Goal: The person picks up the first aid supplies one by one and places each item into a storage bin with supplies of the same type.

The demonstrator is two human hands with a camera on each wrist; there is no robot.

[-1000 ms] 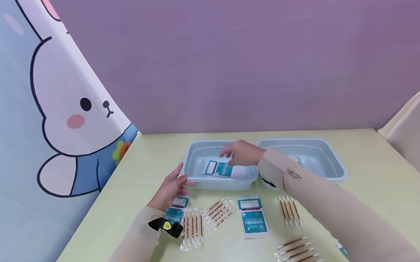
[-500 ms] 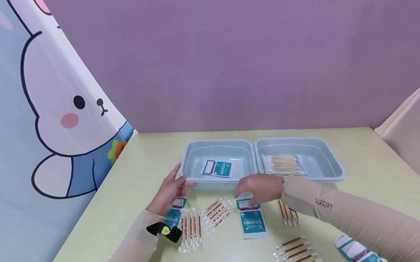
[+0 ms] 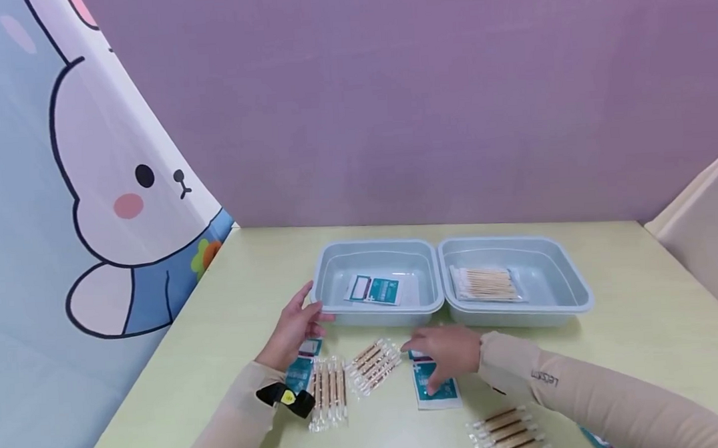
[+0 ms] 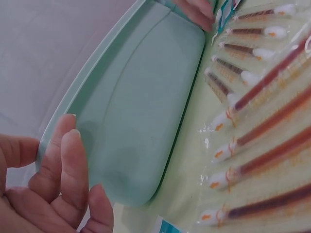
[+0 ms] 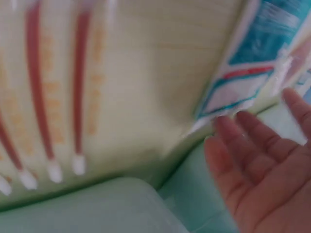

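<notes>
My left hand (image 3: pixel 291 330) grips the left corner of the light blue plastic basin (image 3: pixel 375 317), with fingers along its outside front wall in the left wrist view. In this basin lies a teal-and-white flat packet (image 3: pixel 386 291). My right hand (image 3: pixel 450 350) hovers over another teal-and-white packet (image 3: pixel 447 399) on the table, partly hiding its upper end. The right wrist view shows those fingers stretched out, tips close to the packet's end, holding nothing. Clear sealed packs of brown-filled cotton swabs (image 3: pixel 374 367) lie between the hands, one pack (image 3: pixel 328 394) near the left wrist.
A second blue basin (image 3: pixel 519 317), to the right, contains a bag of wooden cotton swabs (image 3: pixel 488 285). Another brown swab pack (image 3: pixel 509 434) lies near the front, with a packet (image 3: pixel 600 441) partly under the right sleeve. One more packet (image 3: pixel 299 372) sits beside the left wrist.
My right hand has come out from over the left basin and down to the packet on the table, its fingers spreading over it. The left hand stays at the basin's corner.
</notes>
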